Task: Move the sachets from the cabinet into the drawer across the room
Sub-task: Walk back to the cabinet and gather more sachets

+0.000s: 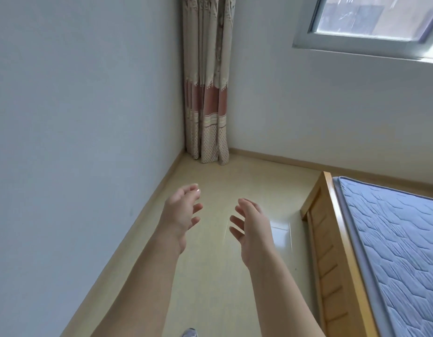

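Both arms reach forward over the pale floor. My left hand [180, 210] is held out with its fingers apart and curled a little, and it holds nothing. My right hand [252, 223] is level with it, a short gap to the right, palm turned inward, fingers spread and empty. No sachets, cabinet or drawer show in this view.
A white wall [77, 117] runs along the left. A patterned curtain [207, 93] hangs in the far corner under a window [371, 18]. A wooden bed frame [332, 239] with a blue quilted mattress [400, 239] fills the right side. A shoe tip [190, 332] shows at the bottom edge.
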A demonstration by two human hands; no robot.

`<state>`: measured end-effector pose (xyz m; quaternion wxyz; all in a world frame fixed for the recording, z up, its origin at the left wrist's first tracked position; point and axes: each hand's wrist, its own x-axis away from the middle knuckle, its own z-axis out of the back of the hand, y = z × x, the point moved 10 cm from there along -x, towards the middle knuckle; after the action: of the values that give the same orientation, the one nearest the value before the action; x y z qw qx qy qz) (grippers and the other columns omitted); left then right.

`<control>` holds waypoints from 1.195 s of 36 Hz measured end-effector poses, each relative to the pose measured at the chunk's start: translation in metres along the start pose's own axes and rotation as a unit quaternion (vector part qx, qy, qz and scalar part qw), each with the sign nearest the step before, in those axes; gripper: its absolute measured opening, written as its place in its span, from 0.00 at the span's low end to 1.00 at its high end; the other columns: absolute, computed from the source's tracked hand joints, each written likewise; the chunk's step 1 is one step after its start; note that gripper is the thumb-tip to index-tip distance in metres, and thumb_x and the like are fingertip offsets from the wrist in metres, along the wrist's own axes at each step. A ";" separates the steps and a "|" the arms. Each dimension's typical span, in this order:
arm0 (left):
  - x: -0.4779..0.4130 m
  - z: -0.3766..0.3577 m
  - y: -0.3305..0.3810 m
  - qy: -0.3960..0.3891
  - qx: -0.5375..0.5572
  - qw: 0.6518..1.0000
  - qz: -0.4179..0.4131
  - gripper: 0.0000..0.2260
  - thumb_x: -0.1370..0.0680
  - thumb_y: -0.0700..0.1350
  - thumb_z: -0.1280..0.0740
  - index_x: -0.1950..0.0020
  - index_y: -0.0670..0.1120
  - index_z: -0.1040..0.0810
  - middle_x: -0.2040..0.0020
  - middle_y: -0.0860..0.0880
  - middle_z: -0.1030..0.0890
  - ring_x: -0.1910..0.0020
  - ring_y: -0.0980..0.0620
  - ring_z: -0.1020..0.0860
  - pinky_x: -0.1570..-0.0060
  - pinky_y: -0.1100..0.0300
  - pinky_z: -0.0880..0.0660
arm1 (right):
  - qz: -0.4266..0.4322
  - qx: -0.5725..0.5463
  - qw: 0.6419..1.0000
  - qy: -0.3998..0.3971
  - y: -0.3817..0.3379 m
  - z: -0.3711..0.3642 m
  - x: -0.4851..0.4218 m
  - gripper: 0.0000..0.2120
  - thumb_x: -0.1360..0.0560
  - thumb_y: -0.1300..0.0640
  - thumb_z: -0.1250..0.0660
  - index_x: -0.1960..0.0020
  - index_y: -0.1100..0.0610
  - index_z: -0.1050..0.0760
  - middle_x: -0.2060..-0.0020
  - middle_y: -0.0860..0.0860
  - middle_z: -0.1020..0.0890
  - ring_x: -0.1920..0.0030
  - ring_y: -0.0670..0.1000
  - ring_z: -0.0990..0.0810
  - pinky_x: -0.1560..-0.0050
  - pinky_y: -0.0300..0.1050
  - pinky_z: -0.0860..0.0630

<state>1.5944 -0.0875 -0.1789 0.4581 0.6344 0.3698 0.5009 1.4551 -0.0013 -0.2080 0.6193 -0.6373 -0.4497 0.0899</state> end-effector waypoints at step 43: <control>-0.660 -0.752 0.142 -0.284 -0.105 0.952 0.036 0.05 0.19 0.44 0.40 0.49 0.51 0.25 0.55 0.53 0.23 0.55 0.53 0.24 0.56 0.59 0.30 | 0.048 -0.110 0.965 0.234 -0.446 0.226 -0.773 0.02 0.21 0.53 0.40 0.51 0.49 0.28 0.48 0.48 0.25 0.51 0.51 0.24 0.56 0.43 0.28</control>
<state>0.7149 -0.5851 -0.1808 0.5896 0.7117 0.1467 0.3525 0.6496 -0.4467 -0.2111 0.6280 -0.7257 -0.2686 -0.0824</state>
